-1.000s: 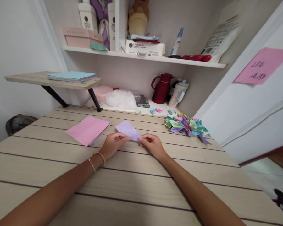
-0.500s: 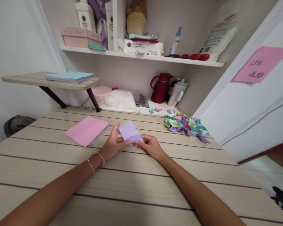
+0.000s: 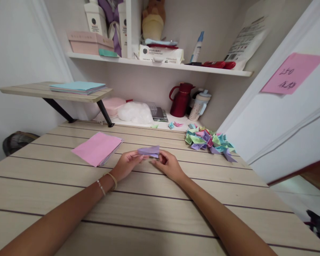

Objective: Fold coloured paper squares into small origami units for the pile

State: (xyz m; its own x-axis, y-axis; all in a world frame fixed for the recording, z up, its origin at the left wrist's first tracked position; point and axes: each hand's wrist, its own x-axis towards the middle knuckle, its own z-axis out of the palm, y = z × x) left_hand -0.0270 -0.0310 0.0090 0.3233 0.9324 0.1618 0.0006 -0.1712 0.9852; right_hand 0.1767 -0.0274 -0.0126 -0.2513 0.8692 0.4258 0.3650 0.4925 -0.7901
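A purple sheet of paper [image 3: 149, 150], bent into a narrow folded shape, is held just above the wooden desk between my two hands. My left hand [image 3: 128, 163] pinches its left end between thumb and fingers. At the right end, my right hand [image 3: 170, 164] has its curled fingers against the paper; its thumb is apart from the sheet. To the left of my hands lies a stack of paper [image 3: 98, 148] with a pink sheet on top. A pile of folded paper pieces [image 3: 209, 140] in several colours sits to the right.
A small raised shelf [image 3: 24, 89] on black legs carries a stack of blue-topped paper [image 3: 77, 86]. Behind the desk stand a dark red jug [image 3: 181, 100] and a pale tumbler [image 3: 199, 106], beside a white fluffy bundle [image 3: 136, 113]. A white shelf [image 3: 160, 64] runs above.
The purple paper went from an almost flat square facing me to a bent, narrow shape. My right thumb moved off its lower edge, and my left fingers closed more tightly.
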